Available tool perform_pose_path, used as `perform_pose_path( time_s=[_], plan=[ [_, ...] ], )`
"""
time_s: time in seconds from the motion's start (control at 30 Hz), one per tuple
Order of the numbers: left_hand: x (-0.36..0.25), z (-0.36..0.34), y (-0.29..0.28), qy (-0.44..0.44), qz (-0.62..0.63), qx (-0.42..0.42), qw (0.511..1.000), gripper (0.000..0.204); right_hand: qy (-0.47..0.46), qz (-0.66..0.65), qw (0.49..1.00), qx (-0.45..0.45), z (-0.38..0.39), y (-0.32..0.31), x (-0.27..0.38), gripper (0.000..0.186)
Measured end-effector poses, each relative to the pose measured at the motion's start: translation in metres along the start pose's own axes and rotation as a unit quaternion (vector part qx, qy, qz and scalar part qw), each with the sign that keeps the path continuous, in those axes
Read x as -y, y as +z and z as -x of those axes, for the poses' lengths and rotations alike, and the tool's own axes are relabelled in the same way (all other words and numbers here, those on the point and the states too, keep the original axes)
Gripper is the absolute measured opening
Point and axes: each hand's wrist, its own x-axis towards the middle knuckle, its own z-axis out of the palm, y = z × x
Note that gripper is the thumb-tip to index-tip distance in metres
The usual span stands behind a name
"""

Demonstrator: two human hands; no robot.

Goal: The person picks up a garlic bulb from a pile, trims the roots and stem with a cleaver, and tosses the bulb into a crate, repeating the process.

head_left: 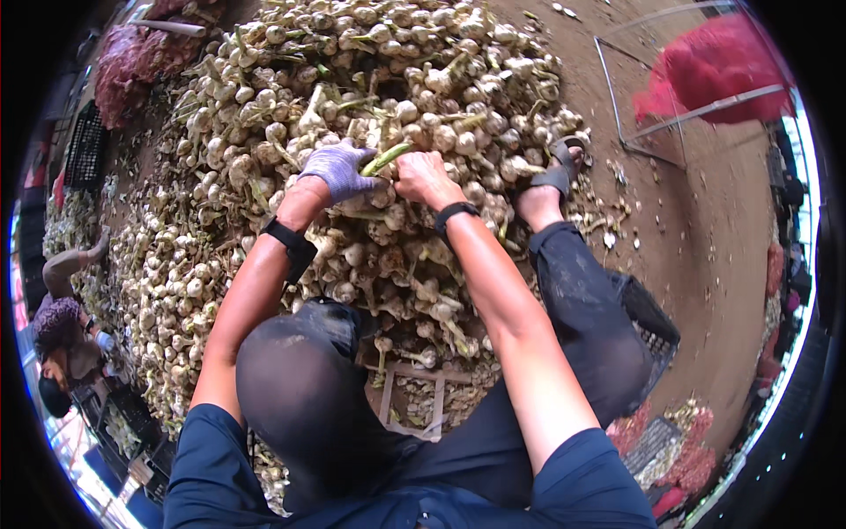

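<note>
A large heap of garlic bulbs with cut and uncut stems lies in front of me. My left hand, in a pale purple knit glove, is closed around a garlic stalk. The stalk is thick and green and points up to the right; its bulb is hidden by the hand. Close beside it is my right hand, bare, with its fingers curled in. Anything inside those fingers is hidden from view. Both hands are over the middle of the heap, and black bands circle both wrists.
A wooden slatted frame lies between my legs. My sandalled foot rests at the heap's right edge. Beside my right leg is a black crate. Red netting hangs on a metal frame at far right. Another person bends at far left.
</note>
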Motion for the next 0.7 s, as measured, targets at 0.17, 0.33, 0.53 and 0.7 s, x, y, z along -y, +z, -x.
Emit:
perform_pose_path(
  time_s=[0.17, 0.33, 0.53, 0.7],
  plan=[
    [-0.042, 0.034, 0.005, 0.051, -0.002, -0.023, 0.998, 0.062, 0.0, -0.043, 0.971, -0.237, 0.037, 0.047, -0.011, 0.014],
    [-0.048, 0.073, -0.013, 0.052, -0.079, 0.126, 0.987, 0.072, -0.006, 0.039, 0.998, -0.046, 0.079, 0.009, 0.031, 0.029],
    [-0.001, 0.007, -0.086, 0.143, 0.053, -0.09, 0.984, 0.056, 0.087, -0.336, 0.909, -0.229, 0.069, -0.098, -0.034, 0.045],
    [-0.016, -0.135, -0.058, 0.014, 0.328, 0.054, 0.943, 0.092, 0.291, -0.165, 0.841, -0.426, 0.018, -0.107, -0.209, 0.05]
  ],
)
